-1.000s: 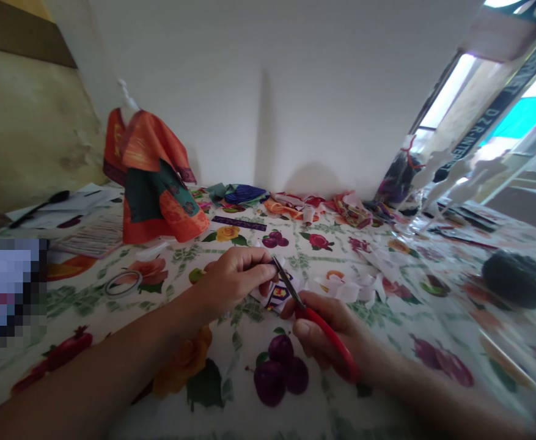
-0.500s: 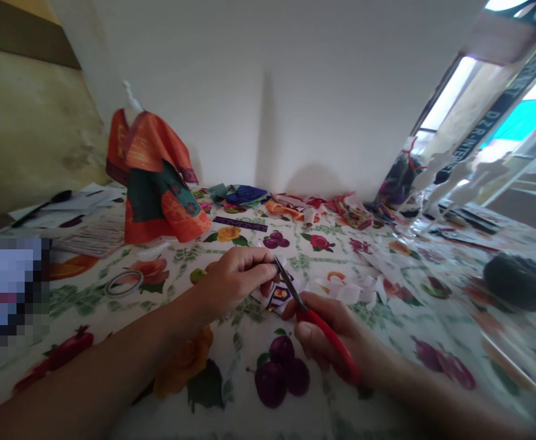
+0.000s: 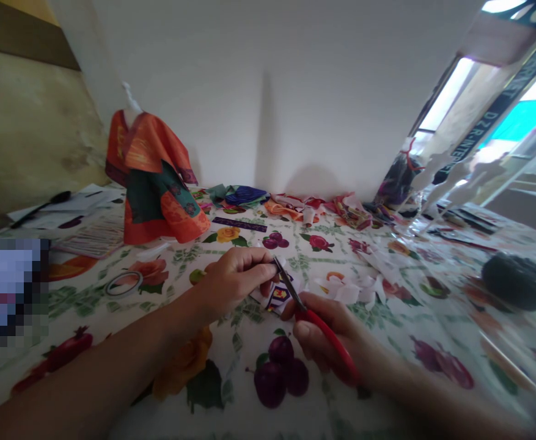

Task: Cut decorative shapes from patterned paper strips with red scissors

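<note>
My left hand (image 3: 244, 275) pinches a small white piece with a purple and yellow pattern (image 3: 277, 294) near the middle of the table; whether it is paper or fabric I cannot tell. Red-handled scissors (image 3: 325, 333) are gripped in my right hand (image 3: 336, 330), fingers wrapped round the handles. Their blades point up and left, lying across the patterned piece and reaching the left fingertips. The blades look nearly closed. Part of the piece is hidden behind the left fingers and the blades.
White scraps (image 3: 350, 290) lie right of my hands, with a roll of tape (image 3: 123, 283) to the left. An orange and green dress (image 3: 157, 183) stands on a form at the back left. Fabric pieces (image 3: 242, 195) line the wall; white mannequins (image 3: 451, 180) stand at the right.
</note>
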A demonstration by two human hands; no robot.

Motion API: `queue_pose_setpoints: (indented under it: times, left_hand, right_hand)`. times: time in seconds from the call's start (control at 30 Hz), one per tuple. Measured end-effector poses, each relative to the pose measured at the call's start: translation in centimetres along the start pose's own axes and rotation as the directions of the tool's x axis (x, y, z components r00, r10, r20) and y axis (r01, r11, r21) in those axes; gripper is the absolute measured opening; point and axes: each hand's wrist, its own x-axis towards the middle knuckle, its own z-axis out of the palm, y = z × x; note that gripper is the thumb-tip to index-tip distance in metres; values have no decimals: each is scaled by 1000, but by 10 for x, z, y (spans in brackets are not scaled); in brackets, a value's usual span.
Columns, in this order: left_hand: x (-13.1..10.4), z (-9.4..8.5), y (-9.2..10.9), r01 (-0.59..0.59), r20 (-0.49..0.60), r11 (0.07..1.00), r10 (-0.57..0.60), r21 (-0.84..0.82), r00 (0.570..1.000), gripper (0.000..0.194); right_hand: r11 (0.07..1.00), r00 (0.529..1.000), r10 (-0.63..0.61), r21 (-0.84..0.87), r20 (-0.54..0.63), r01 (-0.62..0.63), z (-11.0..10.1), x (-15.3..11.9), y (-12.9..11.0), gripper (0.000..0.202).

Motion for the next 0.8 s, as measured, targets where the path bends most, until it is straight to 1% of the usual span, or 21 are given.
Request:
queue_pose_setpoints:
  times: [0.27,0.43,0.6,0.8]
  left_hand:
    - [0,1,3,2,4,1000,-2,17,1000,27]
    - [-1,1,4,2,-1,1000,-2,15,1000,28]
    - [-1,2,5,31,-5,999,-31,-28,1000,26]
    - [-1,2,5,53,-6,998,-53,-30,999,27]
  right_hand:
    - [1000,1000,14,14,4,-14,1,0,-4,63]
    - [1000,1000,-7,5,9,6,1,0,-4,61]
    - [1000,1000,-24,19,11,23,0,0,-1,57]
    - [1000,1000,2,13,2,-2,2,0,-4,56]
